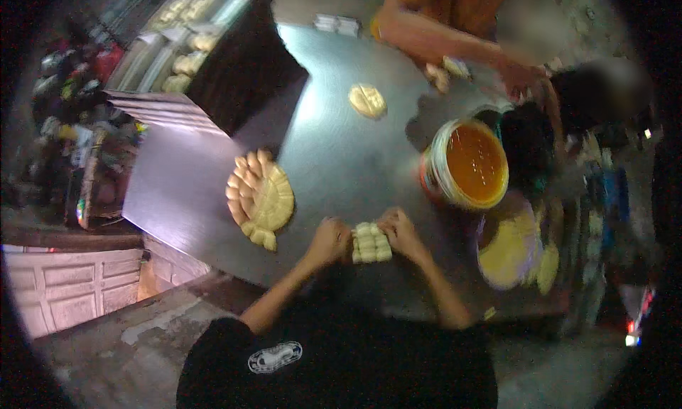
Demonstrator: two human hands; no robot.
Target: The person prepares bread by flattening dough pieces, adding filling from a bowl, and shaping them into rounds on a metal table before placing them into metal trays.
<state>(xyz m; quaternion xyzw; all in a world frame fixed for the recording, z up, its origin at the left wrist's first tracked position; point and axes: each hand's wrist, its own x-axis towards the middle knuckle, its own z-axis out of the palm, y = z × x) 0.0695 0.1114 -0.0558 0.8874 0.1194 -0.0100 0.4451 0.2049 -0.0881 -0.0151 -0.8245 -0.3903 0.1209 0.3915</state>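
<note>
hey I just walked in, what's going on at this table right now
A person's left hand and right hand are at either side of a small segmented dough piece on the metal table. A larger patterned dough piece lies to the left; a bucket of orange liquid stands to the right. On the table's far side, a co-worker's arm extends in; what they handle is unclear.

The one view looks down from the wearer's head, over the black shirt [341,366] along the lower edge, and faces forward across the table [334,146]. It is wide and upright, its straight edges bending toward a dark round rim. The left hand [330,241] and right hand [403,231] sit just below centre, fairly small. The far reach takes in stacked trays [249,61] and another person's arm [455,43].
</note>
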